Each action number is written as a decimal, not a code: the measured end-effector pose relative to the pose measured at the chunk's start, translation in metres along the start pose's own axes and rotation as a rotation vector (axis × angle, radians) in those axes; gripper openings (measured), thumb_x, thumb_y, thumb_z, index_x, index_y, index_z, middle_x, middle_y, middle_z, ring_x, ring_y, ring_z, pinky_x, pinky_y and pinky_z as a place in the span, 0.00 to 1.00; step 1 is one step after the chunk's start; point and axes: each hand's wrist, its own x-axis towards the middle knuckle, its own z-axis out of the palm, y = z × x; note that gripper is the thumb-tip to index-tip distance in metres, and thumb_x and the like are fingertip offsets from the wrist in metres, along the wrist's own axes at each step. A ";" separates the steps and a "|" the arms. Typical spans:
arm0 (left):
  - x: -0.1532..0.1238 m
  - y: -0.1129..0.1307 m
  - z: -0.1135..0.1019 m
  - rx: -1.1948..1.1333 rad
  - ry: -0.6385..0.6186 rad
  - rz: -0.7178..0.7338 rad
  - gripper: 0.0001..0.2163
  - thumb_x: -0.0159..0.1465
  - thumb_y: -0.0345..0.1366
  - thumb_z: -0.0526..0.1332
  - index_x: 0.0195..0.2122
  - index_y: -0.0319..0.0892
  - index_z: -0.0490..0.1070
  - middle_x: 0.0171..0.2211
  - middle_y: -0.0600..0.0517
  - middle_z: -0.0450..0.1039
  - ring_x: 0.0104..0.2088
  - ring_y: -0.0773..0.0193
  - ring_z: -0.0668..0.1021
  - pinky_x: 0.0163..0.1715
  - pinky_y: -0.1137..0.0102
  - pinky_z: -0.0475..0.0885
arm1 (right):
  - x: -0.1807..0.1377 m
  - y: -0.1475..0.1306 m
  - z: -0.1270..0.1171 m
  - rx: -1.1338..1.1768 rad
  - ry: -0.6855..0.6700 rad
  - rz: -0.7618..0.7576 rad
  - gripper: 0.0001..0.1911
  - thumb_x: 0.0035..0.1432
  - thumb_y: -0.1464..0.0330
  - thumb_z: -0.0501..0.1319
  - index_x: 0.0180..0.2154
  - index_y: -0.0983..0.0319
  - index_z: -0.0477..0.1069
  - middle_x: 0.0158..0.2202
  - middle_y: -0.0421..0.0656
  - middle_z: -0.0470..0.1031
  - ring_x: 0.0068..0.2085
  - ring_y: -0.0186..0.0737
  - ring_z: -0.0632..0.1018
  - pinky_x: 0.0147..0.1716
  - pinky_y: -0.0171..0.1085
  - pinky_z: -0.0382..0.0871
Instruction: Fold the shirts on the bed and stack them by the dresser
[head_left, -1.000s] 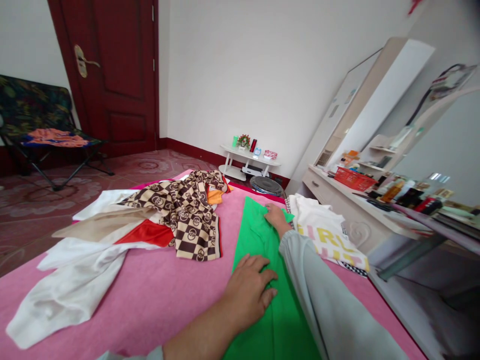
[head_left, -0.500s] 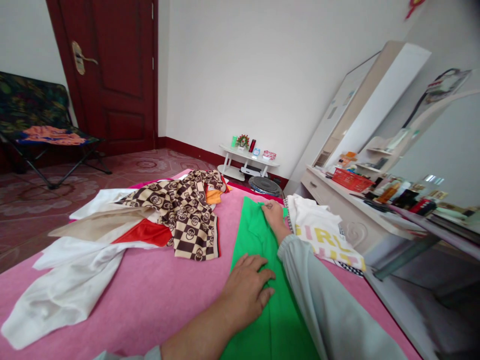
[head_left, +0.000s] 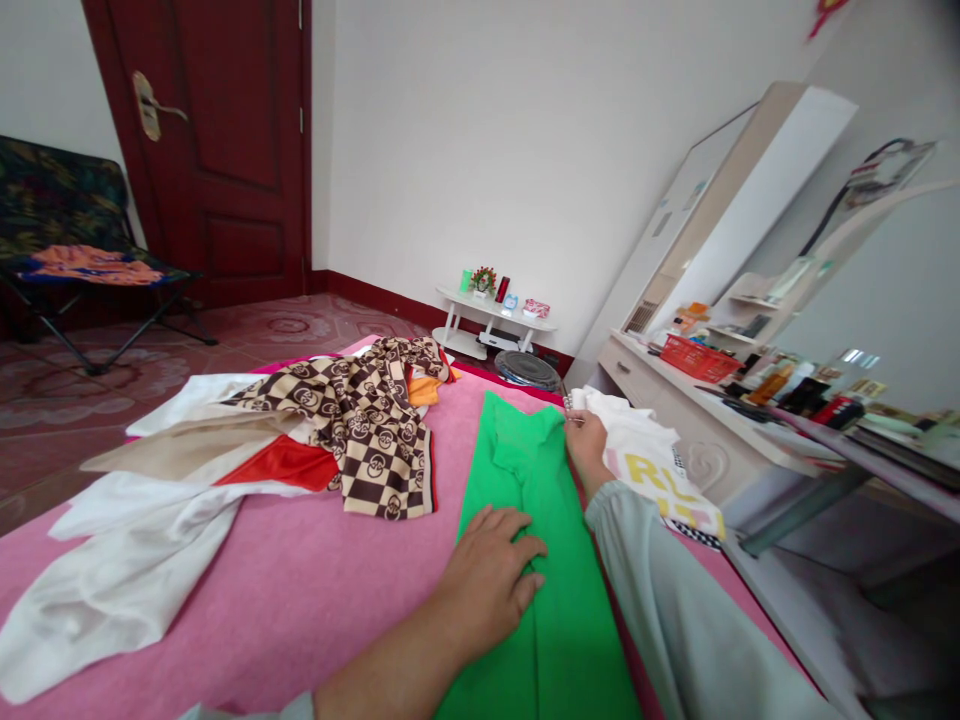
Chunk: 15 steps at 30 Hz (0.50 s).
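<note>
A bright green garment (head_left: 536, 620) lies lengthwise on the pink bed cover (head_left: 315, 590), its far end folded with a few creases. My left hand (head_left: 491, 570) rests flat on its left part, fingers apart. At the garment's far right corner, my right hand (head_left: 586, 442) has its fingers pinched on the green edge; the fingertips are partly hidden. Just right of that hand is a folded white T-shirt (head_left: 637, 435) with yellow and pink letters, partly covered by my sleeve.
Left on the bed lie a brown-and-cream checked garment (head_left: 382, 440), a red cloth (head_left: 289, 462) and several white and beige clothes (head_left: 142, 580). A dressing table (head_left: 697, 440) with a red basket (head_left: 697, 358) stands right. Beyond the bed are a low white table (head_left: 491, 312) and a folding chair (head_left: 82, 260).
My right hand has moved right, from the middle of the green garment's far end to its right corner, and that end is spread wider. My left hand stays in place.
</note>
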 end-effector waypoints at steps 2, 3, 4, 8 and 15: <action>0.000 0.000 0.001 -0.003 0.001 -0.005 0.14 0.62 0.39 0.59 0.50 0.53 0.70 0.57 0.51 0.65 0.59 0.55 0.64 0.62 0.52 0.52 | 0.004 0.003 0.001 0.034 0.000 0.016 0.24 0.49 0.74 0.51 0.48 0.67 0.70 0.50 0.52 0.72 0.52 0.46 0.71 0.52 0.42 0.64; 0.000 -0.001 0.001 -0.005 0.000 -0.005 0.14 0.62 0.39 0.59 0.50 0.53 0.70 0.57 0.51 0.64 0.59 0.55 0.64 0.62 0.52 0.51 | 0.006 0.004 0.003 0.061 -0.009 0.020 0.27 0.47 0.75 0.52 0.51 0.66 0.69 0.53 0.51 0.71 0.53 0.44 0.71 0.50 0.40 0.66; 0.000 -0.001 0.002 -0.007 0.000 -0.005 0.14 0.62 0.39 0.60 0.50 0.53 0.70 0.57 0.51 0.65 0.59 0.55 0.64 0.62 0.52 0.51 | 0.009 0.003 0.004 0.087 -0.034 0.021 0.30 0.46 0.76 0.52 0.53 0.65 0.67 0.55 0.49 0.69 0.52 0.42 0.72 0.48 0.38 0.68; -0.001 0.000 0.001 -0.004 0.003 0.003 0.14 0.62 0.39 0.60 0.49 0.52 0.70 0.56 0.51 0.65 0.58 0.55 0.64 0.61 0.52 0.52 | 0.018 0.002 0.012 0.169 -0.179 0.092 0.38 0.45 0.78 0.52 0.61 0.63 0.55 0.55 0.49 0.69 0.33 0.32 0.78 0.27 0.29 0.71; -0.001 -0.002 0.002 0.007 0.023 0.004 0.14 0.62 0.39 0.60 0.49 0.53 0.70 0.56 0.53 0.65 0.58 0.56 0.64 0.61 0.53 0.52 | 0.033 0.009 0.011 0.047 -0.239 0.154 0.25 0.50 0.73 0.58 0.52 0.71 0.66 0.35 0.49 0.78 0.29 0.36 0.78 0.25 0.30 0.70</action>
